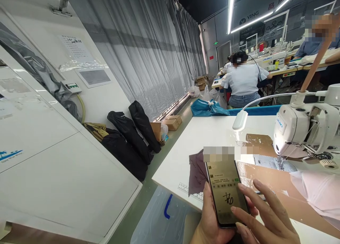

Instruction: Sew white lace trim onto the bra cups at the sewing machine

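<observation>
A smartphone (227, 198) rests upright in my left hand (212, 224), whose thumb lies along the left side and whose fingers wrap behind it. The screen shows lines of text and a handwritten black character. My right hand (268, 215) is over the phone's right side with its fingers spread, one fingertip at the lower screen and another near the right edge. Behind the phone, dark purple fabric (196, 175) lies on the white table (172, 162). Pale pink fabric (318, 190) lies right of my right hand.
A white sewing machine (294, 127) stands at the right, with a lamp (240, 120) beside it. A blue bag (208, 108) sits beyond the table. Black rolls (143, 125) and cardboard boxes (172, 122) are on the floor. People sit at machines farther back, one in a white shirt (244, 77).
</observation>
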### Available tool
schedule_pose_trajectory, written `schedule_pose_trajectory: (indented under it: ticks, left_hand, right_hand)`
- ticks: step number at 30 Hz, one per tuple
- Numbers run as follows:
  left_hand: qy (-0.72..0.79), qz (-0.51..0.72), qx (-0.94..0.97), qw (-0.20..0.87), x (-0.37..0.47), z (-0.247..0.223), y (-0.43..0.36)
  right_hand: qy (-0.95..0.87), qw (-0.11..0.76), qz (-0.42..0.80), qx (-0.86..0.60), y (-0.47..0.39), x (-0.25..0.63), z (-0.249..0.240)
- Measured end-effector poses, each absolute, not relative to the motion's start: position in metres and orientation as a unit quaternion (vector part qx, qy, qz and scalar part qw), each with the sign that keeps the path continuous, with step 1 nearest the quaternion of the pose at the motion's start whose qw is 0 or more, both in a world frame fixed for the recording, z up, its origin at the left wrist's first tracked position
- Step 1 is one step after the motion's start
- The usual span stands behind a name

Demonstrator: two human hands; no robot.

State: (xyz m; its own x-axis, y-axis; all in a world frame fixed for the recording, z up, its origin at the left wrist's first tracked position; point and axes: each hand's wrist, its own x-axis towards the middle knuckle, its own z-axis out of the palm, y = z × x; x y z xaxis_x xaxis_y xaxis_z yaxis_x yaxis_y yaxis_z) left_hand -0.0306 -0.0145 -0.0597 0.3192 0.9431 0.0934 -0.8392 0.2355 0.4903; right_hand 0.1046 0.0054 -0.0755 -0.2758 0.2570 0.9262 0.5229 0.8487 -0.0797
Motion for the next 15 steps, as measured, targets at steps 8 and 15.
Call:
schedule_pose_trajectory:
  ticks: [8,15]
  left_hand:
    - [0.174,0.558,0.217,0.782,-0.030,-0.063,-0.011]
    - [0.196,0.583,0.217,0.758,-0.029,-0.066,-0.010]
  right_hand:
    - [-0.786,0.544,-0.155,-0.250,0.014,0.109,-0.083]
    - [-0.761,0.591,-0.111,-0.244,0.010,0.103,-0.063]
